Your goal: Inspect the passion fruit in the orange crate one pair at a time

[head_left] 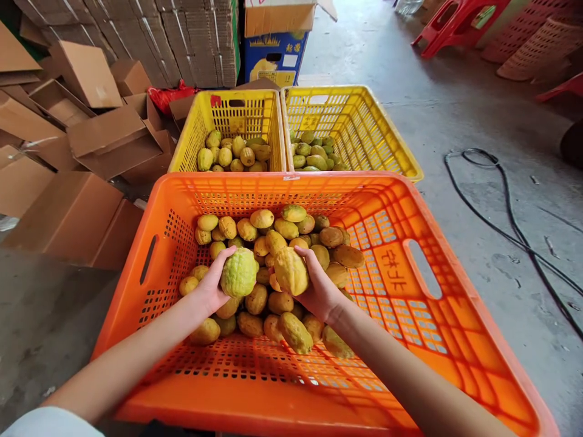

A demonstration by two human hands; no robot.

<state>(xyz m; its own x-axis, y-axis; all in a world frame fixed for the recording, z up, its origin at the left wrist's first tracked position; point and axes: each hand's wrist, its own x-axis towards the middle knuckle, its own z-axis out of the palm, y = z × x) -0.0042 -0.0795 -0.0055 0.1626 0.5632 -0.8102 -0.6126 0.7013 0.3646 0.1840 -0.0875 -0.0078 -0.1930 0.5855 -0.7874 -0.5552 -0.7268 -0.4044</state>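
Left hand (213, 290): grip closed on the green fruit (239, 272), round, pale green, with a warty skin. Right hand (322, 292): grip closed on the yellow fruit (291, 271), ribbed and lumpy. The two held fruits are close together but apart, both above the fruit pile (256, 298) inside the orange crate (432, 243).

Orange crate: wide, perforated walls, a slot handle at each side, dark marks on the right wall. Its pile is mixed yellow, yellow-green and brownish; most pieces oval, some longer. Pile lies around the middle of the crate floor; bare grid shows to the right and on the near side.

Beyond its far rim, two yellow crates side by side. Left yellow crate (184, 136): yellow to yellow-green fruits, visible above the orange rim. Right yellow crate (373, 121): greener fruits gathered toward its left side, bare grid to the right.

Behind these: blue carton (291, 57) with raised brown flaps; contents not readable. To its left, a strapped cardboard stack (159, 42). Further left, a heap of opened cardboard boxes (68, 206), with a red plastic bag (170, 96) at its far right edge.

Right side: black cable (507, 209) looped on the concrete floor (401, 109); red stool (460, 24) beyond it, near pink perforated baskets (540, 45)
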